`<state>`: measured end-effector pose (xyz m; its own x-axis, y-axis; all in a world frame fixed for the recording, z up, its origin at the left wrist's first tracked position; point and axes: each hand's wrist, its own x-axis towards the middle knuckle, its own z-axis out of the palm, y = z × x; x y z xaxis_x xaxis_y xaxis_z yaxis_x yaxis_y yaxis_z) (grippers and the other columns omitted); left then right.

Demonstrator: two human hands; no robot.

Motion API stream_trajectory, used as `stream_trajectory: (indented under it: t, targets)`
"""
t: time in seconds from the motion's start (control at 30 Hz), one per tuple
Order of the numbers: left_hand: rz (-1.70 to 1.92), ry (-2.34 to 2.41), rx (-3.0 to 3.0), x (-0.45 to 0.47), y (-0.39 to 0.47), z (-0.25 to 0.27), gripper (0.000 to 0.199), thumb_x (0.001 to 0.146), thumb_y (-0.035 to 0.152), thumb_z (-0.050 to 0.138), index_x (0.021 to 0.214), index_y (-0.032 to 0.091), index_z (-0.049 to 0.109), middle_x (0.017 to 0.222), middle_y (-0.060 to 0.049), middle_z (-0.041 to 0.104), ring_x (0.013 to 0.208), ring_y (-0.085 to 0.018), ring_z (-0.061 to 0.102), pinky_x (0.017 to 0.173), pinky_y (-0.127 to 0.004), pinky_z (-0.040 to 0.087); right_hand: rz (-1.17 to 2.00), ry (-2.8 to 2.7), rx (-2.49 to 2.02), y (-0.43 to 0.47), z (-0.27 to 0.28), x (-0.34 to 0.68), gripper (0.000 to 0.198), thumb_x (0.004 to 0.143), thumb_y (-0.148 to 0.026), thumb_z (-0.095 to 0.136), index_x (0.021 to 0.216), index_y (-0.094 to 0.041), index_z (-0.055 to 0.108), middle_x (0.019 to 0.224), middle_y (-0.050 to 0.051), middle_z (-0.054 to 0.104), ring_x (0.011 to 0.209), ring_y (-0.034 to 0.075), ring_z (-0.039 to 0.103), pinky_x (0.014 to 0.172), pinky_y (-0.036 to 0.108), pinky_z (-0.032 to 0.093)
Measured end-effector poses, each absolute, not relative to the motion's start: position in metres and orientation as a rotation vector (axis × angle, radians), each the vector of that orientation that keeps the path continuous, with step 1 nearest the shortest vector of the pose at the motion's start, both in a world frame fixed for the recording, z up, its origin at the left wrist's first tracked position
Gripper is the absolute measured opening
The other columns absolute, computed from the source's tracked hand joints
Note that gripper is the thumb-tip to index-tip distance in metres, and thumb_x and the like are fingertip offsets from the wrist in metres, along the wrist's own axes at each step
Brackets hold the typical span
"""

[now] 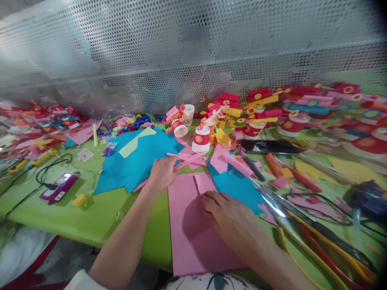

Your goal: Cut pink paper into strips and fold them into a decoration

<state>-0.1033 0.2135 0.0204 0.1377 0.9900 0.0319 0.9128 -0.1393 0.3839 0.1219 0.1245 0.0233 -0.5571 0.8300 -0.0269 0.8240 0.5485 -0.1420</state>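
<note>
My left hand (164,172) is closed at the far edge of a pink paper sheet (189,233). Its thumb and fingers pinch the near end of a pink paper strip (190,161), which lies among other pink strips. Over the middle of the sheet, my right hand (228,211) is curled, with its fingertips on a narrow pink strip (198,184). The undersides of its fingers are hidden. Beyond both hands stands a white paper cup with a red band and a gold emblem (201,139). Blue paper (139,151) spreads left of the sheet, and more blue paper (236,183) lies to its right.
Large scissors (290,217) and handled tools lie at the right. Several decorated cups with rolled-paper tops (254,129) line the back, before a perforated metal panel (145,52). A purple device with cables (59,187) sits on the green table (99,217) at left.
</note>
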Motion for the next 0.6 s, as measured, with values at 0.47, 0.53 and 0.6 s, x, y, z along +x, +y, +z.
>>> stream_trajectory:
  t: [0.47,0.53,0.6]
  targets:
    - [0.739,1.121,1.329,-0.105,0.204,0.050,0.030,0.089,0.039,0.071,0.110,0.017,0.072,0.093,-0.007,0.073,0.076,-0.016,0.068,0.061,-0.025,0.058,0.314,-2.232,-1.271,0.128,0.020,0.130,0.023,0.098,-0.019,0.052,0.113,-0.021,0.070,0.118,0.009,0.075,0.097,0.026,0.074,0.076,0.038,0.061]
    - [0.741,0.963,1.209,-0.098,0.202,0.049,0.031,0.087,0.038,0.074,0.110,0.016,0.072,0.092,-0.008,0.074,0.076,-0.016,0.070,0.064,-0.026,0.060,0.447,-2.097,-1.276,0.129,0.024,0.132,0.024,0.100,-0.024,0.050,0.116,-0.022,0.068,0.116,0.009,0.074,0.090,0.022,0.075,0.074,0.035,0.060]
    - [0.727,0.836,1.100,-0.091,0.200,0.043,0.031,0.086,0.036,0.077,0.109,0.016,0.072,0.093,-0.009,0.076,0.077,-0.017,0.073,0.066,-0.027,0.061,0.622,-1.956,-1.298,0.131,0.028,0.134,0.028,0.101,-0.033,0.051,0.123,-0.023,0.066,0.116,0.009,0.073,0.086,0.019,0.073,0.071,0.032,0.060]
